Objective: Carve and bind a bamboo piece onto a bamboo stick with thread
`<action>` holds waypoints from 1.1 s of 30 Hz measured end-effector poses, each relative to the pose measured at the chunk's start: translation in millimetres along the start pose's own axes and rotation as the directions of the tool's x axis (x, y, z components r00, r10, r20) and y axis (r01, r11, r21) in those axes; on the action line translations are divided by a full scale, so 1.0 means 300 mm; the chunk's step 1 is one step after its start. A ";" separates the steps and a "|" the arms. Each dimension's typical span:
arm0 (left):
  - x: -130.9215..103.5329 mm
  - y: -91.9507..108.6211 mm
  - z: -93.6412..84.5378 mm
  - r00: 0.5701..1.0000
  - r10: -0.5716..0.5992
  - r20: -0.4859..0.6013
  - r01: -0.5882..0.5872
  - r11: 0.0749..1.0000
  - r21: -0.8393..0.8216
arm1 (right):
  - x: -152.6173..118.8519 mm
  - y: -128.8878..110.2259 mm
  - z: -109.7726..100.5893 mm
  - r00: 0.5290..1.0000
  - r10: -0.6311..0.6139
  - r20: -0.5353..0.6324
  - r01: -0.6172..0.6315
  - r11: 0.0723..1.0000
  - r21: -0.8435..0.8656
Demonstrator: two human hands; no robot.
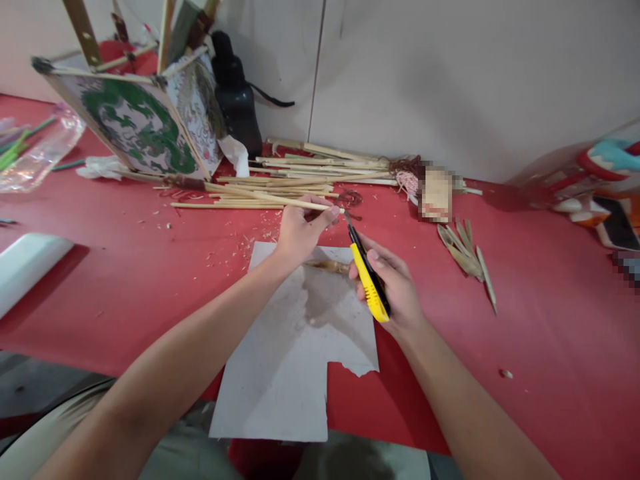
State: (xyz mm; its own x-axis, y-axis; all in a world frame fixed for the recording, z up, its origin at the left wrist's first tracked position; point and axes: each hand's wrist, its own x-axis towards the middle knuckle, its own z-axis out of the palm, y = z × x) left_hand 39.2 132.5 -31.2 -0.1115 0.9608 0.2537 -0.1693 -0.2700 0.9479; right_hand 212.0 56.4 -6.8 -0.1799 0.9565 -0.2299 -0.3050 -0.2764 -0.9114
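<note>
A thin pale bamboo stick (pixel 295 201) is pinched near its right end between the thumb and fingers of my left hand (pixel 301 230). My right hand (pixel 393 283) is wrapped round a yellow and black utility knife (pixel 369 282), whose blade points up and left to the tip of the stick. Whether blade and stick touch is too small to tell. Below both hands lies a torn sheet of white paper (pixel 280 360), with a brown stick-like piece (pixel 327 266) over its upper part, its right end close to my right fingers.
More bamboo sticks (pixel 320 167) lie along the wall on the red table (pixel 465 347). A dragon-patterned box (pixel 137 123) and a black bottle (pixel 237 100) stand back left. Dried husks (pixel 463 252) lie at right, a white object (pixel 33 263) at left.
</note>
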 end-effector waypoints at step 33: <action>0.036 -0.014 -0.038 0.997 -0.067 0.045 0.065 0.997 0.050 | 0.011 -0.036 -0.033 0.986 0.167 0.021 -0.168 0.979 0.120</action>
State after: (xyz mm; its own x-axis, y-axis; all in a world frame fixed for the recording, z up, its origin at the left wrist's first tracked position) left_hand 27.5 143.4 -34.6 -0.0557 0.9786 0.1981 -0.1269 -0.2037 0.9708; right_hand 224.1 63.6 -1.1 -0.2473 0.8949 -0.3714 -0.3802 -0.4422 -0.8123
